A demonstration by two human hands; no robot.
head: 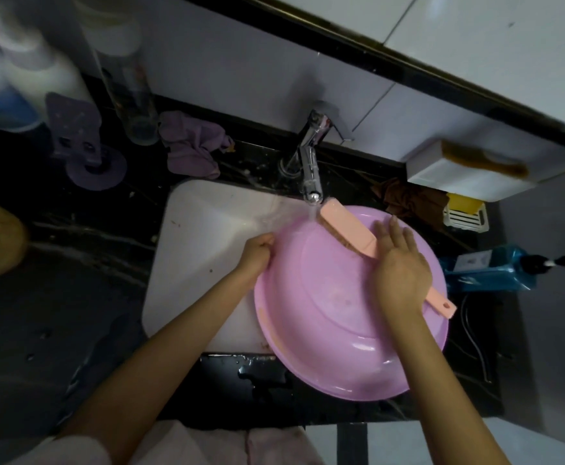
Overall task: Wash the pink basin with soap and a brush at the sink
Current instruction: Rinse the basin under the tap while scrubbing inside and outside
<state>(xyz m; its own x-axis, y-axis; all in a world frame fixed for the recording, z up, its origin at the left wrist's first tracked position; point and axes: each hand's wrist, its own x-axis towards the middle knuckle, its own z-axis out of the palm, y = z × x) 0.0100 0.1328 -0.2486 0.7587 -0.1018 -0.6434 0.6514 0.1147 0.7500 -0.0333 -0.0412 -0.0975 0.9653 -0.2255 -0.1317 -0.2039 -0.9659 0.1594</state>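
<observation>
Forearms reach in from below: the left hand (257,253) grips the left rim of the pink basin (324,313), which sits tilted over the white sink's (200,236) right side and overhangs the wet black counter (227,391). The right hand (402,273) holds the pink brush (338,226) under the running tap (309,169). A slippery rim could slide forward, or water could splash out. Open room lies to the left; a blue pump bottle (485,270) crowds the right

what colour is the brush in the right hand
Peach-pink, the long-handled plastic brush with brownish bristles; head view.
</observation>
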